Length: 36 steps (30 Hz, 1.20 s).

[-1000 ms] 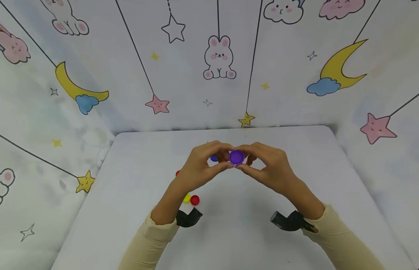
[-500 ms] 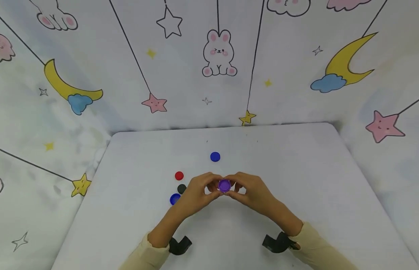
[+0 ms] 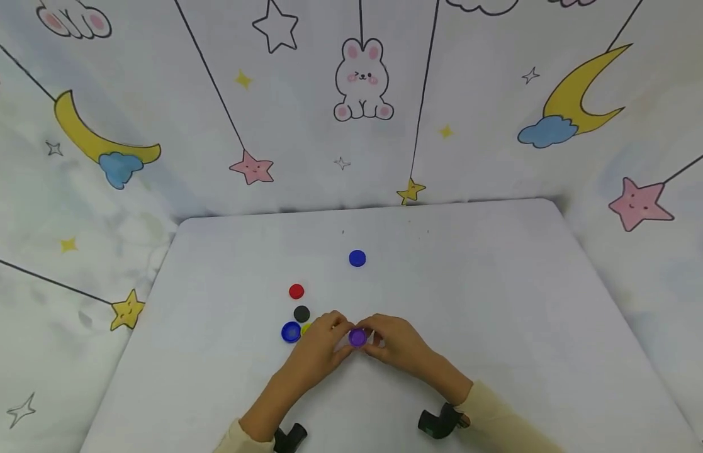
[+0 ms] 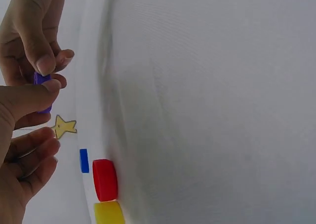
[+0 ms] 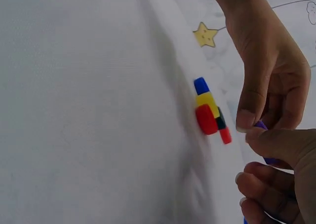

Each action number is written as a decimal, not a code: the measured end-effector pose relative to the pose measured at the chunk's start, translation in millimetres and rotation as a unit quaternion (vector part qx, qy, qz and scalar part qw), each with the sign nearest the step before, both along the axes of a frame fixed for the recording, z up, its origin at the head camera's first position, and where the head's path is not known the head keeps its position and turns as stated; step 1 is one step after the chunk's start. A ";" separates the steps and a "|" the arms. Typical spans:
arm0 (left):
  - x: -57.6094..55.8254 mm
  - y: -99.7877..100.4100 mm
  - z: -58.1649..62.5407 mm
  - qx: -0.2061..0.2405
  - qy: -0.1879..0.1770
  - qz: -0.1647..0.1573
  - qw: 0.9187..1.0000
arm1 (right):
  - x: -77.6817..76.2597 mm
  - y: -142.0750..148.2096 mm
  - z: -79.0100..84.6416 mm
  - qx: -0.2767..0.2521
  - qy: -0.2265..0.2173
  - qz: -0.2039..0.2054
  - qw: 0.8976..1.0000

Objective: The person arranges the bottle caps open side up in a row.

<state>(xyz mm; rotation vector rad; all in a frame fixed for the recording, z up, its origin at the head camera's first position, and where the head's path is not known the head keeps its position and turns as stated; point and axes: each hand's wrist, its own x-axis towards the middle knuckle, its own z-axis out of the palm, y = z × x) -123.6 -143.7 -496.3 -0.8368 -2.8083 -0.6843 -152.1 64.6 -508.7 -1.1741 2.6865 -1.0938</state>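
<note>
We see the purple cap (image 3: 357, 338) pinched in both hands, just right of a loose group of caps. The left hand (image 3: 314, 349) grasps its left side between thumb and fingertips; the right hand (image 3: 399, 340) does the same on its right. The wrist views show us the cap edge-on, raised off the white table (image 3: 470, 283), the two thumbs almost meeting; the lower fingers of each hand curl loosely beneath.

To the left we note a red cap (image 3: 296, 291), then a black cap (image 3: 302, 314) nearer the person, then a blue cap (image 3: 291, 332), rimmed face up. A yellow cap (image 3: 306, 329) lies just beside the blue one, partly covered by the left hand. From the right wrist we make out a second red cap (image 5: 206, 119) in front of the yellow. A far blue cap (image 3: 357, 258) lies apart, toward the back edge.

Both sleeves are beige, with a black mount (image 3: 438, 423) at each wrist. Behind the table, we record a wall (image 3: 306, 119) printed with a rabbit (image 3: 362, 82), moons and stars.
</note>
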 end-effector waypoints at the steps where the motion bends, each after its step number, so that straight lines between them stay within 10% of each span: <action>1: 1.3 -0.7 -3.4 -0.016 0.021 -0.001 1.000 | 1.2 -1.8 -4.0 0.005 -0.002 -0.003 1.000; 15: 7.0 -8.9 -24.4 -0.114 0.133 0.009 0.984 | 14.4 -25.9 -36.1 0.018 0.016 -0.075 0.997; 36: 9.4 -20.3 -23.8 -0.088 0.069 0.033 0.993 | 0.9 -45.9 -21.9 0.077 -0.099 -0.084 0.989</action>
